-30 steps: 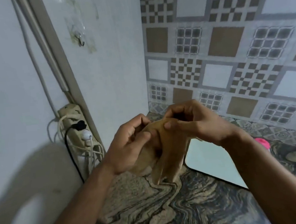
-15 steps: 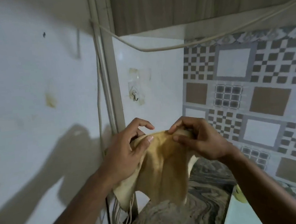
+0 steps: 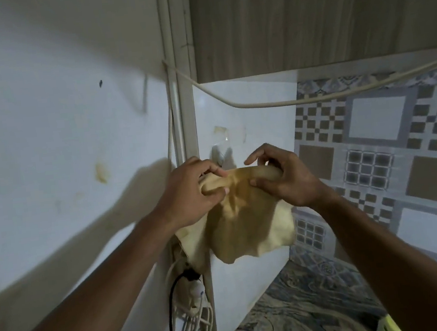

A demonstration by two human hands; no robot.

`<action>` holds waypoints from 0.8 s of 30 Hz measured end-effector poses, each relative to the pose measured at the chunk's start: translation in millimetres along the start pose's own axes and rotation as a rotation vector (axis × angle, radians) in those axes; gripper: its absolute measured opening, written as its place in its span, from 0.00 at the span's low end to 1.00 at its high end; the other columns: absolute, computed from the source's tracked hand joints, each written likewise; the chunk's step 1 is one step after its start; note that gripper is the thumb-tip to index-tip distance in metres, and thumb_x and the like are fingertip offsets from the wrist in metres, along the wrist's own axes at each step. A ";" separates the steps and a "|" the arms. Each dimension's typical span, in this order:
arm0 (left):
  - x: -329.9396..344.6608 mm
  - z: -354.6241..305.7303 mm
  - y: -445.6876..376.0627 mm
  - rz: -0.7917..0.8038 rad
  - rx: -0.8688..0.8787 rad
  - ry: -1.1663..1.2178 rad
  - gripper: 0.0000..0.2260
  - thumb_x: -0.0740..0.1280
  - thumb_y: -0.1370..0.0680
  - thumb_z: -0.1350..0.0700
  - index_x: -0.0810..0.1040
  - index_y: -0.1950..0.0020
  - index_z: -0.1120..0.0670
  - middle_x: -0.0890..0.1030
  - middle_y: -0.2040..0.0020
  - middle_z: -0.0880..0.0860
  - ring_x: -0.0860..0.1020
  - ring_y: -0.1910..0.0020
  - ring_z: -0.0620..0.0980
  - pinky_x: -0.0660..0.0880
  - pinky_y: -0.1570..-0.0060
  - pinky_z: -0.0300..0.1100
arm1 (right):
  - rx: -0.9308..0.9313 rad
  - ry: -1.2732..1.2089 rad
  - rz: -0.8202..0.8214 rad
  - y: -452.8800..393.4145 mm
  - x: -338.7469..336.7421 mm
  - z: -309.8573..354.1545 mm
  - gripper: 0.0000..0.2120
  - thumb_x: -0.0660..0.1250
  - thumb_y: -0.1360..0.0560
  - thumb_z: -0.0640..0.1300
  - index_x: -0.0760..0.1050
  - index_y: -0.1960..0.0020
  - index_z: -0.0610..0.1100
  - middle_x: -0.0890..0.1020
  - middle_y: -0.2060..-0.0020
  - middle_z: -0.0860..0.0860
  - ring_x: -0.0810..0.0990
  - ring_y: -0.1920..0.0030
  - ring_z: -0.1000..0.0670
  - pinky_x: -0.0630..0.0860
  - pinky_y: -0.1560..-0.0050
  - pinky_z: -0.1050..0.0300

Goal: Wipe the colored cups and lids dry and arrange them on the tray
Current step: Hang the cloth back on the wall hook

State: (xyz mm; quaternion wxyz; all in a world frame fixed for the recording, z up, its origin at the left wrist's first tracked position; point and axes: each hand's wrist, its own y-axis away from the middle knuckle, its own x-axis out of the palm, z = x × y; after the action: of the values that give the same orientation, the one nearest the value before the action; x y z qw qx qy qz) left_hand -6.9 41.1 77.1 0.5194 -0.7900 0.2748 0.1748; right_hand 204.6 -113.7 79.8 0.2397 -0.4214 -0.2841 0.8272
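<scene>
Fingers (image 3: 219, 171) of the left hand (image 3: 188, 192) and right hand (image 3: 286, 179) pinching the top edge of a soft tan-yellow wiping cloth (image 3: 245, 224), stretched between them, rest hanging free; raised toward a clear stick-on wall hook (image 3: 220, 153), probably for hanging up. No cups, lids or tray visible; only a marbled stone desk (image 3: 302, 307) below right.
</scene>
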 end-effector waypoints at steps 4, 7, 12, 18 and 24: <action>1.1 6.2 -5.9 -0.023 0.014 -0.042 0.12 0.81 0.28 0.54 0.86 0.45 0.49 0.77 0.53 0.47 0.79 0.55 0.42 0.70 0.53 0.27 | -0.034 0.083 0.029 -6.8 0.7 -9.6 0.15 0.79 0.28 0.53 0.87 0.42 0.53 0.83 0.47 0.57 0.81 0.44 0.51 0.80 0.43 0.51; 7.7 9.4 -8.9 -0.045 0.025 -0.111 0.13 0.81 0.26 0.55 0.86 0.43 0.50 0.76 0.49 0.47 0.78 0.52 0.43 0.70 0.49 0.27 | -0.055 0.206 -0.017 -14.6 8.7 -14.6 0.14 0.81 0.26 0.45 0.88 0.41 0.52 0.82 0.48 0.54 0.81 0.46 0.52 0.80 0.43 0.53; 11.7 12.7 -20.0 -0.104 0.059 -0.199 0.13 0.79 0.25 0.57 0.86 0.42 0.55 0.73 0.47 0.49 0.77 0.51 0.45 0.71 0.46 0.30 | -0.035 0.295 -0.052 -39.8 14.0 -16.4 0.11 0.79 0.24 0.45 0.88 0.41 0.52 0.80 0.50 0.52 0.81 0.50 0.51 0.74 0.47 0.65; 23.6 4.9 -20.0 -0.099 0.073 -0.424 0.10 0.76 0.22 0.58 0.86 0.42 0.58 0.69 0.45 0.51 0.79 0.52 0.50 0.80 0.49 0.43 | 0.006 0.317 0.000 -57.4 26.8 -26.1 0.08 0.77 0.21 0.47 0.88 0.42 0.51 0.82 0.49 0.49 0.82 0.48 0.47 0.80 0.42 0.48; 28.4 1.5 -20.9 -0.112 0.071 -0.645 0.08 0.69 0.19 0.54 0.88 0.45 0.51 0.77 0.47 0.50 0.78 0.49 0.54 0.79 0.54 0.51 | 0.108 0.343 -0.024 -53.4 40.8 -39.4 0.07 0.74 0.19 0.49 0.87 0.43 0.52 0.80 0.46 0.50 0.78 0.40 0.47 0.71 0.35 0.43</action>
State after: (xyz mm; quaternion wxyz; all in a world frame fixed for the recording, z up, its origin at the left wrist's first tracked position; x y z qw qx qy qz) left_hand 28.3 41.7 75.7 0.6156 -0.6894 0.0581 0.3773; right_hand 224.2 -38.5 73.7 0.3168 -0.5396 -0.1993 0.7542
